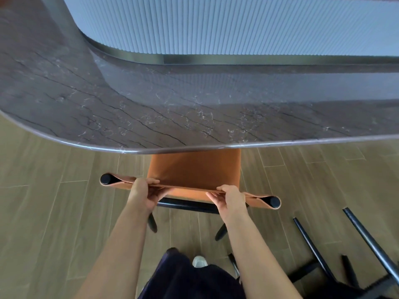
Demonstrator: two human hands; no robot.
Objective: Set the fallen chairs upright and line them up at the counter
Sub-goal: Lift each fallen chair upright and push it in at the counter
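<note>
An orange leather chair (pixel 194 169) with black legs stands upright at the grey marble counter (pixel 151 104), its seat partly tucked under the counter's edge. My left hand (pixel 143 194) grips the top edge of the backrest left of its middle. My right hand (pixel 230 198) grips the same edge right of its middle. Both thumbs lie on top and the fingers curl under the leather strip. A second chair (pixel 345 255) lies fallen on the floor at the lower right, its black legs pointing up and toward the counter.
A ribbed pale wall panel (pixel 237 24) with a metal base rises behind the counter. Wood-plank floor (pixel 54 212) stretches to the left of the chair. My dark clothing and a white shoe (pixel 199 261) show at the bottom.
</note>
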